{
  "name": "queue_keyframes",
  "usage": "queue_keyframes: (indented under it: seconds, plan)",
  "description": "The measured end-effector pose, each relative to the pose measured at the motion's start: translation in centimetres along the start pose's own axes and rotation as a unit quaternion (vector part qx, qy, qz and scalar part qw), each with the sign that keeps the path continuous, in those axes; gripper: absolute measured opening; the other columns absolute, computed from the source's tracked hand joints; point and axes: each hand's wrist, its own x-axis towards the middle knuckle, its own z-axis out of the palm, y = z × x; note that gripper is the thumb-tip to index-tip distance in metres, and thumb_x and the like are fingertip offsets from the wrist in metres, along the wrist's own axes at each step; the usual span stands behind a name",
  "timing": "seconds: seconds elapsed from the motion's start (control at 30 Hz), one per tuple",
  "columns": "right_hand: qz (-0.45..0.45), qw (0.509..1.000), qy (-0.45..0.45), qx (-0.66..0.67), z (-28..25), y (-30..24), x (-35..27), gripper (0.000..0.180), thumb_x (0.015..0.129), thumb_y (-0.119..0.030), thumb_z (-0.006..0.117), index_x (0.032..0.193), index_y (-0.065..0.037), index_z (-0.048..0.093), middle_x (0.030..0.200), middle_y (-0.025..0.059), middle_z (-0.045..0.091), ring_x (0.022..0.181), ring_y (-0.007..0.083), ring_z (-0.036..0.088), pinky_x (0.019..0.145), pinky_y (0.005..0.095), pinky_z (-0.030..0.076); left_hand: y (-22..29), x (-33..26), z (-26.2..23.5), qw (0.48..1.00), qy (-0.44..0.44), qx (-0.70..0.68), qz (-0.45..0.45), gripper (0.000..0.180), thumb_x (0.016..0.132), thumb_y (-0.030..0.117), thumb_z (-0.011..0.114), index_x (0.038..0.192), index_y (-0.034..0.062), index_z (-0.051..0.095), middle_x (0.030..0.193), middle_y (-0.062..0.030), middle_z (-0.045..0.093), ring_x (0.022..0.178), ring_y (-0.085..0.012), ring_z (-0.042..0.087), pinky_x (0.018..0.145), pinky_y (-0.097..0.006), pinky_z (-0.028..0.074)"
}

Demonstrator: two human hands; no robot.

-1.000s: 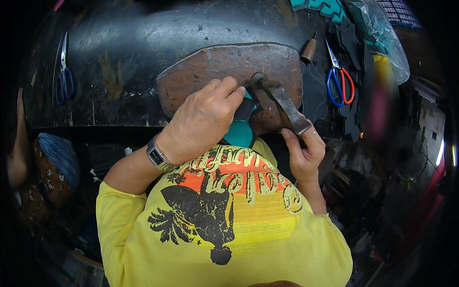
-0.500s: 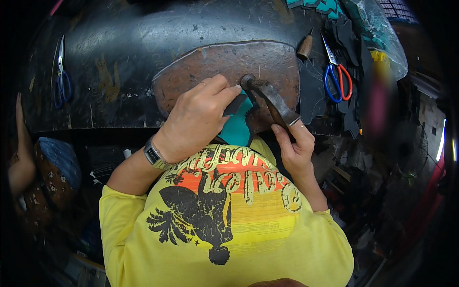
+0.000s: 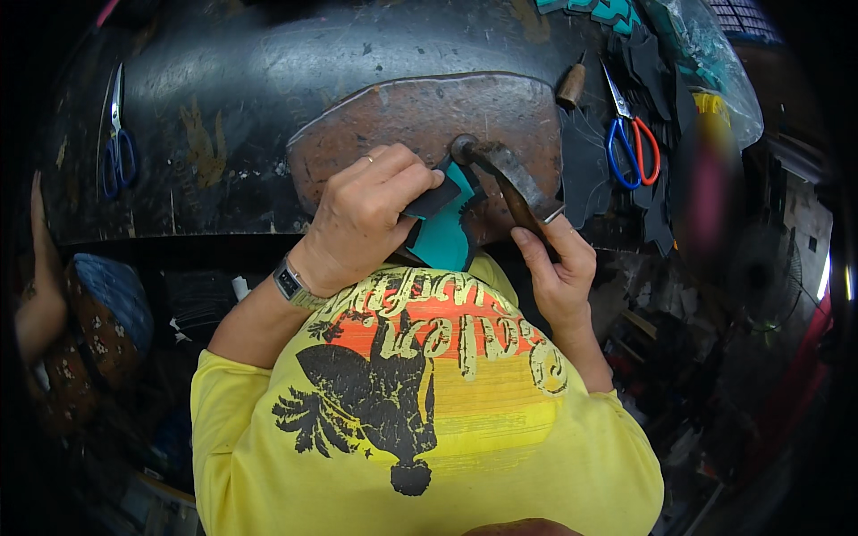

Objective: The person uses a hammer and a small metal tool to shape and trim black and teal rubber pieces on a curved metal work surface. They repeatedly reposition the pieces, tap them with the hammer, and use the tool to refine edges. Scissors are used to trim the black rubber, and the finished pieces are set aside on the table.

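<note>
My left hand [image 3: 366, 201], wearing a watch and a ring, pinches the black flap of a teal-and-black cut piece of sheet material [image 3: 443, 234]. The piece lies over the near edge of a worn brown board [image 3: 384, 116], close to my shirt. In my right hand [image 3: 563, 268] is a hammer [image 3: 509, 183], gripped low on its dark handle. Its round face rests at the far tip of the piece, on or just above the board; I cannot tell which. The fingers of my left hand hide part of the flap.
Blue-handled scissors [image 3: 117, 161] lie at the left of the dark table [image 3: 214, 80]. To the right are scissors with blue and red handles [image 3: 630, 143], a wooden-handled awl [image 3: 572, 85], black cut pieces [image 3: 585, 165] and a clear plastic bag [image 3: 706, 71]. Another person's arm [image 3: 43, 277] shows at far left.
My left hand has shifted slightly left and nearer, folding the black flap back so more of the teal surface shows. The hammer has barely moved.
</note>
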Motion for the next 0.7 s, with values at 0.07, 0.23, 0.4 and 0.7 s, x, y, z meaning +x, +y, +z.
queue_keyframes:
  seconds: [0.07, 0.23, 0.4, 0.7]
  plan:
    - [0.002, 1.000, 0.017, 0.011, 0.0, -0.2, -0.3, 0.043, 0.089, 0.008, 0.074, 0.131, 0.003, 0.071, 0.092, 0.0127, 0.071, 0.077, 0.0190, 0.065, 0.073, 0.0287, 0.050, 0.0, 0.0, 0.0, 1.000, 0.001, -0.003, -0.004, 0.023, 0.077, -0.002, 0.082, 0.099, 0.0014, 0.074, 0.091, -0.0114, 0.070, 0.085, -0.0302, 0.072, 0.072, -0.038, 0.057]
    - [-0.026, 1.000, 0.004, -0.009, 0.5, -0.2, 0.0, 0.042, 0.089, 0.009, 0.074, 0.130, 0.005, 0.070, 0.091, 0.0125, 0.070, 0.077, 0.0182, 0.065, 0.074, 0.0273, 0.050, 0.0, -0.1, -0.1, 1.000, -0.020, 0.009, 0.003, 0.034, 0.072, -0.003, 0.082, 0.103, 0.0015, 0.070, 0.095, -0.0118, 0.065, 0.092, -0.0330, 0.069, 0.079, -0.040, 0.058]
    - [-0.010, 1.000, 0.015, 0.006, 0.0, -0.8, 0.1, 0.041, 0.086, 0.012, 0.074, 0.127, 0.007, 0.071, 0.095, 0.0155, 0.072, 0.077, 0.0180, 0.064, 0.075, 0.0279, 0.051, -0.1, -0.2, -0.2, 1.000, -0.015, -0.003, -0.007, 0.035, 0.071, -0.004, 0.081, 0.103, 0.0016, 0.070, 0.095, -0.0116, 0.065, 0.092, -0.0328, 0.069, 0.078, -0.041, 0.058]
    - [-0.057, 0.998, 0.011, -0.040, -0.1, 0.6, 0.6, 0.047, 0.087, 0.010, 0.075, 0.133, 0.003, 0.070, 0.096, 0.0151, 0.074, 0.074, 0.0187, 0.064, 0.071, 0.0290, 0.051, 0.0, -0.2, 0.0, 1.000, -0.006, -0.006, -0.014, 0.033, 0.072, -0.005, 0.081, 0.102, 0.0017, 0.070, 0.094, -0.0116, 0.066, 0.091, -0.0325, 0.070, 0.078, -0.040, 0.057]
